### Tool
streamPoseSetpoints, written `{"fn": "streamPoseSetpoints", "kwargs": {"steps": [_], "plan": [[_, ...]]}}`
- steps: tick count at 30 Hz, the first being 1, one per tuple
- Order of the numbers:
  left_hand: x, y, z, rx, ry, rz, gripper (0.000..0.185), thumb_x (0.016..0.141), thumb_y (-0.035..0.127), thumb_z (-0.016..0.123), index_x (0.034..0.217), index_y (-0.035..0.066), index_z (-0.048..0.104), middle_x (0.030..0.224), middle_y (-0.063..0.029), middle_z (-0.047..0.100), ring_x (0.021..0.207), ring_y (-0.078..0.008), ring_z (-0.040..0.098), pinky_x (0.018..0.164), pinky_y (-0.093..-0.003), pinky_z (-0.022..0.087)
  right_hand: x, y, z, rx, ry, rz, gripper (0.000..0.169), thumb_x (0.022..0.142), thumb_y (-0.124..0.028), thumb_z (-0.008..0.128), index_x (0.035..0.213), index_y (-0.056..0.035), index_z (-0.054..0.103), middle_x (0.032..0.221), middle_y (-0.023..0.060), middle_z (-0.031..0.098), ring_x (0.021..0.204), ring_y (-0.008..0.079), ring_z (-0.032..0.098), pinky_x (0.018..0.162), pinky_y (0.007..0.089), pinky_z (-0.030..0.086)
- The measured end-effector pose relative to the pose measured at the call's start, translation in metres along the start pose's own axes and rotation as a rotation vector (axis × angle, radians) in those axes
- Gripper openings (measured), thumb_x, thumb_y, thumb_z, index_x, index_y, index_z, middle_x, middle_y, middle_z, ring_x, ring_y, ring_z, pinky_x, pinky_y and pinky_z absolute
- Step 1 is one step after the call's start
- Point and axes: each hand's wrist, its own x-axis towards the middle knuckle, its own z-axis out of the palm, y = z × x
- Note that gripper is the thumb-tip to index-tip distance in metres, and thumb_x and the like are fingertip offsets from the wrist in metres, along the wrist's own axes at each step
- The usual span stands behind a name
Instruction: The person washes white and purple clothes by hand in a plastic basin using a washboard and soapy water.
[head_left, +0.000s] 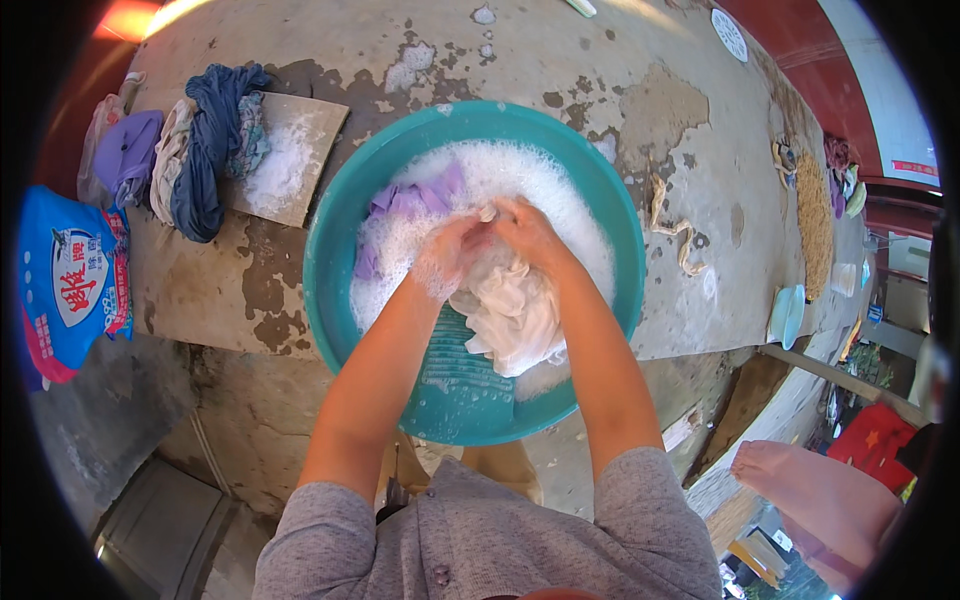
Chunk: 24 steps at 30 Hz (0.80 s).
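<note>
Before me is a round teal plastic basin (324, 247) with thick white suds (525, 166) inside. Both hands meet above its middle. My left hand (461, 244), foamy at the wrist, grips a wet white cloth (514, 315). Close against it, my right hand (529, 229) holds the same cloth, and a small pale bit shows between the fingertips. The bunched cloth hangs towards me over the ridged washboard (461, 356) at the basin's near side. Purple fabric (424, 191) lies partly under foam at the upper left.
On the worn concrete ledge (465, 64), left, a board (319, 142) carries white powder (281, 165) and dark blue cloth (214, 150). A purple cap (127, 150) and a blue detergent bag (71, 277) are beyond. At right are twisted cloth (675, 232) and a light-blue basin (786, 316).
</note>
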Motion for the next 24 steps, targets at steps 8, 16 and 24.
{"fn": "streamPoseSetpoints", "kwargs": {"steps": [8,16,24], "plan": [[-0.004,0.009,-0.018,0.153,-0.254,0.077,0.012,0.087,0.015,0.052,0.091,0.005,0.055,0.074,-0.0016,0.055,0.067,-0.0092,0.053,0.059,-0.0229,0.043,-0.004,-0.025,0.001,0.259,0.264,0.153,0.022,0.077,-0.017,0.046,0.092,-0.0046,0.057,0.079,0.0182,0.059,0.077,0.0318,0.057,0.071,0.0378,0.044],[-0.036,-0.005,0.033,-0.074,-0.22,0.1,0.014,0.09,0.019,0.045,0.09,0.008,0.054,0.072,-0.0002,0.053,0.065,-0.0137,0.052,0.057,-0.0293,0.043,-0.008,-0.078,0.009,-0.181,0.334,0.211,0.04,0.084,-0.035,0.047,0.068,-0.0011,0.06,0.067,0.0205,0.058,0.061,0.0396,0.055,0.057,0.042,0.046],[-0.034,-0.014,0.012,0.333,-0.185,0.361,0.017,0.092,0.021,0.042,0.092,0.007,0.051,0.081,-0.001,0.05,0.074,-0.0119,0.05,0.063,-0.0276,0.044,-0.019,-0.076,0.021,-0.078,0.426,0.079,0.046,0.087,-0.035,0.045,0.065,0.0044,0.056,0.058,0.0249,0.052,0.053,0.0363,0.054,0.051,0.0426,0.04]]}}
